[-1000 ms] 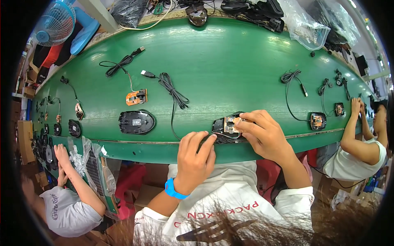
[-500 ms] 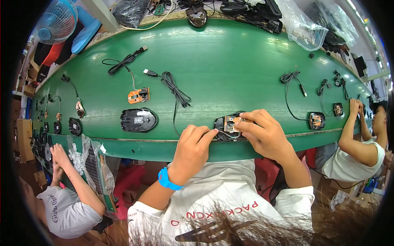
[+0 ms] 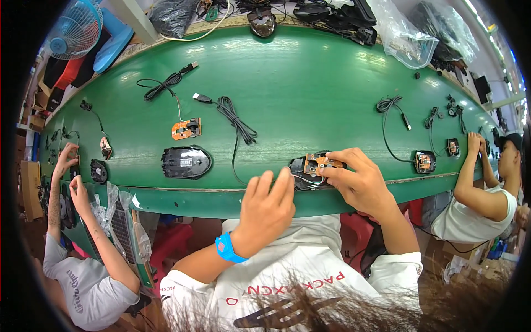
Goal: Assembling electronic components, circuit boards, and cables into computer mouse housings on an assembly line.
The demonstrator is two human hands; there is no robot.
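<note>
An orange circuit board [image 3: 316,164] sits over a black mouse base [image 3: 297,165] at the near edge of the green table. My right hand [image 3: 362,182] grips the board's right end between thumb and fingers. My left hand [image 3: 269,202], with a blue band on its wrist, is at the base's left end. Its fingers are stretched out, and I see nothing held in them. Thin pale wires [image 3: 310,180] run along the near side of the board. From that end, a black cable [image 3: 235,160] leads away to a bundled coil with a USB plug.
To the left lie a black mouse shell [image 3: 187,162] and another orange board [image 3: 186,129] wired to a coiled cable [image 3: 166,86]. On the right is an open mouse base with a board [image 3: 425,161]. Co-workers' hands [image 3: 65,160] are at both sides. Plastic bags [image 3: 406,36] lie at the back.
My left fingers have come off the wires and straightened, while my right hand stays on the board. The co-worker at left has reached an arm farther onto the table.
</note>
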